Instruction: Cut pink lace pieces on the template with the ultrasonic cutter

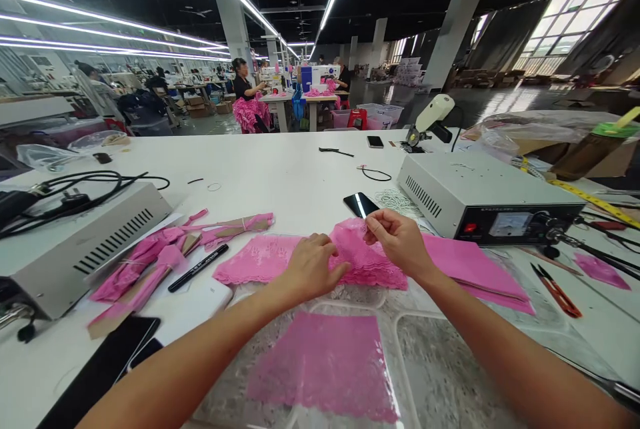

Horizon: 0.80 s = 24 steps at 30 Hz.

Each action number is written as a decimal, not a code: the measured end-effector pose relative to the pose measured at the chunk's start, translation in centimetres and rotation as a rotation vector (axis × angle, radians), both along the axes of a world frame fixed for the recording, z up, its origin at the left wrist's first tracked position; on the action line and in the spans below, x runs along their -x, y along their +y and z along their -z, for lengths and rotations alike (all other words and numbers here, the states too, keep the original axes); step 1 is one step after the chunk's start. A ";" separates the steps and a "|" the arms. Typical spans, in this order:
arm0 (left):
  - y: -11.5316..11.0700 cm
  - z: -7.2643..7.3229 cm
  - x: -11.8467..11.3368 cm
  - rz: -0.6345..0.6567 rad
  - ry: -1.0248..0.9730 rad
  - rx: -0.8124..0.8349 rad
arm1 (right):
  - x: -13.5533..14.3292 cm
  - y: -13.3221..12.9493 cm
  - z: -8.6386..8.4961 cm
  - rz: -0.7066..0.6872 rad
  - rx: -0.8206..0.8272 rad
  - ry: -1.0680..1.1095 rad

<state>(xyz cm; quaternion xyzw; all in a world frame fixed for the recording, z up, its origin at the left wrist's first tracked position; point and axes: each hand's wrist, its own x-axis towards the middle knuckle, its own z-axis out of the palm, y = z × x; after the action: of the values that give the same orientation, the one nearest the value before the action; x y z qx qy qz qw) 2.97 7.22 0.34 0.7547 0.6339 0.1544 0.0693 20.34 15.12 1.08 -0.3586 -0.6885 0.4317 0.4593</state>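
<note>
Pink lace pile [255,259] in front of us on white table [280,176]. Our R hand [400,239] pinches raised lace, thumb to finger; L hand [311,266] rests on pile, fingers loosely apart. We judge: v. light, limp, prob. snags; best hold = scalloped near edge. Phone [356,205] just past R fingers, grey box [493,192] bounds R; more room twd far mid-table.

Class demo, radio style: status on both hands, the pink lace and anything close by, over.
Right hand pinching pink lace. Left hand on lace, fingers loosely curved. Phone just beyond right hand.
</note>
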 end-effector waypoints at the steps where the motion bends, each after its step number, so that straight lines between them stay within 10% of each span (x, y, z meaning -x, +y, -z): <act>1: 0.3 -0.1 -1.2 -0.022 -0.016 -0.011 | -0.1 -0.1 -0.2 0.019 -0.015 0.014; 7: 4.3 0.7 -7.2 -0.127 -0.087 0.015 | -0.7 -0.4 -1.2 0.125 -0.111 0.082; 15: 4.8 -0.6 -8.9 -0.057 -0.075 -0.138 | -7.0 -2.1 -4.0 0.407 -0.209 0.234; 24: -3.9 3.2 -9.3 0.623 -0.017 -0.220 | -18.0 -12.9 4.8 0.612 0.166 -0.310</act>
<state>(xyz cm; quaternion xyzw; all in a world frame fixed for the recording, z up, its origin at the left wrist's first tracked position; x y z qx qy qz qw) 12.26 3.35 -2.82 0.9139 0.3515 0.1998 0.0364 38.29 2.24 -3.70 -0.6458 -0.5733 0.2689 0.4267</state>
